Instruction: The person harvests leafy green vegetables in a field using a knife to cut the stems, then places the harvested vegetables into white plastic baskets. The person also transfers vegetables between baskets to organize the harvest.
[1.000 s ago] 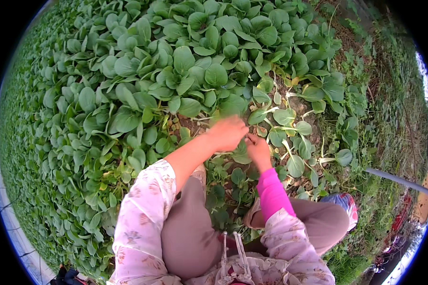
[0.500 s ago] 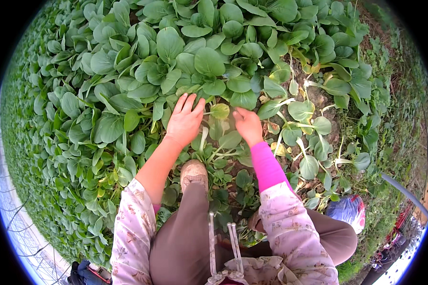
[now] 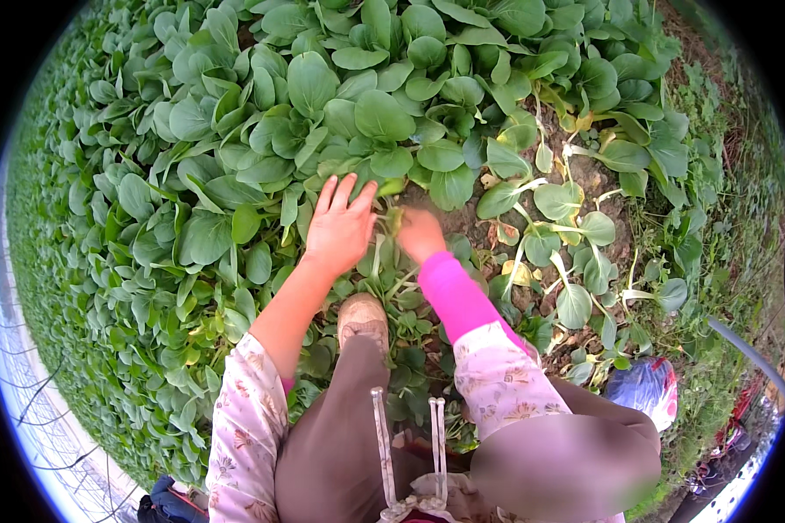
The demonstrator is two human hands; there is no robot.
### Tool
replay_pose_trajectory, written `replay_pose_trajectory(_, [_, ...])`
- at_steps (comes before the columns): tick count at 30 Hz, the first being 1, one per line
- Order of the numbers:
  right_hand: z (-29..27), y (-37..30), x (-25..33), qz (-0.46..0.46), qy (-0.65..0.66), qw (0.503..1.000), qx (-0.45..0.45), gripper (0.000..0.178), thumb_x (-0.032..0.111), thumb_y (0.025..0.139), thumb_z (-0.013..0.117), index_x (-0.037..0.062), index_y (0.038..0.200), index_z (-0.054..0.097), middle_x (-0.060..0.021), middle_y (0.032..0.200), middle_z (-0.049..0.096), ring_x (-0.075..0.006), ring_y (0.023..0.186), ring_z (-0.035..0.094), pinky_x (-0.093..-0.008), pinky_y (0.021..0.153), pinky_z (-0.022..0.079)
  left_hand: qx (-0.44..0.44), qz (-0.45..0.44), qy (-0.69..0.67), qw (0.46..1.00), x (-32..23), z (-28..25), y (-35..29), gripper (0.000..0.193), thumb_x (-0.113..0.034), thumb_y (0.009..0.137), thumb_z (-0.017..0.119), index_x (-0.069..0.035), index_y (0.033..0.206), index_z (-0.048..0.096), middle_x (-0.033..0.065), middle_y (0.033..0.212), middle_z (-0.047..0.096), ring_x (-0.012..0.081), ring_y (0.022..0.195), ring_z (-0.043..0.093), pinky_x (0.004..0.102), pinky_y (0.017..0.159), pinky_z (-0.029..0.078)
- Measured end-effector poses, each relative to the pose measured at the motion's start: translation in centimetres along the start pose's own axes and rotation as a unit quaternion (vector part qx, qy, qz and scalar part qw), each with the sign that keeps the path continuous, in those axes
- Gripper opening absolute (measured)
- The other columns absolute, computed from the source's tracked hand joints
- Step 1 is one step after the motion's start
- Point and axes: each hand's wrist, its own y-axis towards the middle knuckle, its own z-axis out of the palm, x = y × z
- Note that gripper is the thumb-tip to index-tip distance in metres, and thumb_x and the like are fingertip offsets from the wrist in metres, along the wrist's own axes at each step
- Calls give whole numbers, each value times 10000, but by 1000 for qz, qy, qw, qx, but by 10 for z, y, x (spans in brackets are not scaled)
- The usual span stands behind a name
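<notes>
Your bare left hand (image 3: 338, 234) lay open, palm down and fingers spread, at the edge of the dense, round-leaved green plants (image 3: 384, 118), perhaps to steady or part the foliage. Your bare right hand (image 3: 420, 235) was curled just beside it, near a small yellowish-green leaf (image 3: 393, 220) between the two; through the blur I cannot tell whether it gripped anything. Pale-stemmed green plants (image 3: 574, 306) lay on brown soil (image 3: 591, 179) to the right, probably kept apart from the standing growth.
</notes>
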Motion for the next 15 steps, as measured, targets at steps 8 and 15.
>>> replay_pose_trajectory(8, [-52, -116, 10, 93, 534, 819, -186, 417, 170, 862, 581, 53, 1245, 463, -99, 980, 641, -145, 741, 616, -268, 559, 472, -159, 13, -189, 969, -64, -70, -46, 210, -201, 803, 572, -77, 947, 662, 17, 1186, 540, 288, 1143, 409, 458, 976, 268])
replay_pose_trajectory(15, [-97, -112, 52, -66, 413, 884, -209, 519, 98, 721, 746, 37, 1129, 430, -76, 1036, 539, -135, 870, 552, -248, 699, 483, -118, -38, -306, 944, -86, -96, -59, 307, -300, 755, 653, -99, 985, 620, 105, 1258, 469, 335, 1174, 399, 473, 982, 274])
